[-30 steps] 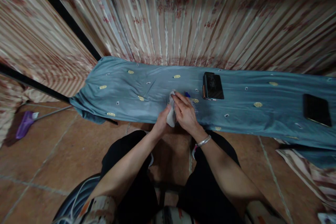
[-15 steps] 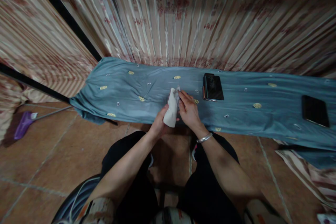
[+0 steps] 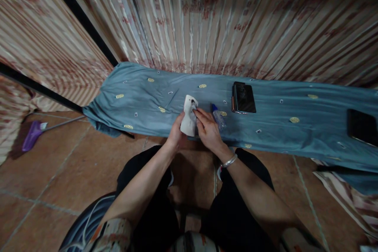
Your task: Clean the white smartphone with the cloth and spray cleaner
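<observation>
My left hand (image 3: pixel 176 130) is wrapped around the side of a white elongated object (image 3: pixel 188 120) with a smooth curved body, held above the bench's front edge. Near its top end is a dark spot or opening. The fingers of my right hand (image 3: pixel 209 129) are pinched together at that dark spot, on a small greyish-white piece (image 3: pixel 194 108) that looks like cloth or tissue; its kind is unclear. Just right of that hand, a small clear bottle with a blue tip (image 3: pixel 219 119) lies on the cloth, partly covered by the hand.
A blue-grey patterned cloth (image 3: pixel 147 98) covers the long bench before me. A dark phone-like device (image 3: pixel 244 97) and a black flat device (image 3: pixel 362 126) lie to the right. A purple broom head (image 3: pixel 32 136) is on the tiled floor, left. Striped curtain (image 3: pixel 201 19) hangs behind.
The white object has turned more upright, bringing its dark spot into view. My right hand has shifted onto its face, and the blue-tipped bottle now shows beside that hand.
</observation>
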{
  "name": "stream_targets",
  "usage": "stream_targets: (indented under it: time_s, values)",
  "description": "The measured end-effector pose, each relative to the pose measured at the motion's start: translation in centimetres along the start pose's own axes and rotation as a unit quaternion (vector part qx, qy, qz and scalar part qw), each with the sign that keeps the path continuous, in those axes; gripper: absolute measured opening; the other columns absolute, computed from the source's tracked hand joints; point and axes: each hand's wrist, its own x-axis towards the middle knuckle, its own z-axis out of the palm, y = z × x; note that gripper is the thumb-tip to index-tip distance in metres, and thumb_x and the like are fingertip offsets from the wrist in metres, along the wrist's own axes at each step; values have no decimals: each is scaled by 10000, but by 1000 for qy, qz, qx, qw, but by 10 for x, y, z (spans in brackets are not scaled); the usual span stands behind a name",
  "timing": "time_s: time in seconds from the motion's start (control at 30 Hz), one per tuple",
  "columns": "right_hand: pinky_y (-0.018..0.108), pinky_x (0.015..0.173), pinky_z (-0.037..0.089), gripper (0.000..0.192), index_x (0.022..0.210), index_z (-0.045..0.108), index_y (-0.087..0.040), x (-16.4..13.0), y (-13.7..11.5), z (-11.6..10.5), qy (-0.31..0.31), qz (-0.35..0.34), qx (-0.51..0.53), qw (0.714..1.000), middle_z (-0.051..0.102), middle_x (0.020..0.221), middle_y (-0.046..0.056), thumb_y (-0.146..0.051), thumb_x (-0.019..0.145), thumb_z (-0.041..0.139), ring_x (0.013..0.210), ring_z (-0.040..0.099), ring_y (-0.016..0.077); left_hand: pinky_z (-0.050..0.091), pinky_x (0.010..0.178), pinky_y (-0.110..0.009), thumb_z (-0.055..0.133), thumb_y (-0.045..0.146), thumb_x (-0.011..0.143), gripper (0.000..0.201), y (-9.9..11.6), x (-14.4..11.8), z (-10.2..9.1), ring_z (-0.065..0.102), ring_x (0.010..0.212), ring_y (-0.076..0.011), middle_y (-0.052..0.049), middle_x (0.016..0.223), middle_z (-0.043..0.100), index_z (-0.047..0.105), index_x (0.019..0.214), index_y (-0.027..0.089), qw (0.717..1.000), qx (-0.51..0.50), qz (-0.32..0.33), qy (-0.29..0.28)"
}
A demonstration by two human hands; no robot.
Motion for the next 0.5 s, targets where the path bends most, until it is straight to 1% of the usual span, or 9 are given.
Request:
stream_targets:
  time_s: [0.07, 0.13, 0.2, 0.3, 0.37, 0.5]
  values:
    - [515, 1171, 433, 465, 1404, 621, -225, -3, -3, 1, -6, -7, 4, 1000, 626, 1453, 103, -222, 988, 414, 1330, 577, 265, 535, 926, -277, 556, 292, 925, 317, 0, 1, -2, 741, 893, -193, -59, 854, 787, 720, 1130, 113, 1000, -8, -3, 2]
    - [507, 1167, 442, 463, 1398, 626, -217, -6, -5, 2, -9, -13, 5, 1000, 626, 1450, 108, -218, 989, 409, 1326, 580, 260, 540, 885, -265, 553, 295, 933, 323, 1, 2, -4, 735, 831, -175, -52, 851, 787, 719, 1143, 114, 1000, -13, -6, 6]
    - [495, 1155, 457, 457, 1387, 635, -210, -9, -8, 2, -7, -20, 4, 1000, 635, 1436, 114, -216, 994, 403, 1313, 589, 253, 544, 827, -252, 548, 301, 939, 300, 1, 2, -5, 723, 771, -156, -40, 836, 783, 726, 1105, 127, 1000, -19, -5, 9]
    - [490, 1131, 481, 436, 1368, 651, -198, -15, -12, 3, -4, -29, 7, 1000, 654, 1406, 130, -226, 1008, 405, 1291, 605, 256, 536, 750, -230, 538, 329, 947, 277, 2, 3, -6, 707, 721, -138, -35, 805, 772, 732, 986, 135, 1000, -18, -11, 11]
    - [499, 1124, 485, 420, 1363, 655, -211, -19, -14, 3, -8, -31, 13, 999, 663, 1393, 128, -237, 1013, 424, 1284, 610, 260, 537, 763, -225, 547, 366, 942, 294, 2, 4, -8, 719, 766, -145, -47, 818, 774, 730, 943, 135, 1000, -5, -18, 7]
    - [505, 1128, 482, 408, 1374, 649, -249, -25, -20, 2, -23, -40, 18, 999, 669, 1388, 113, -245, 1008, 467, 1276, 620, 257, 551, 835, -250, 558, 466, 919, 373, 2, 5, -10, 743, 945, -197, -82, 855, 783, 734, 937, 138, 999, 35, -28, -6]
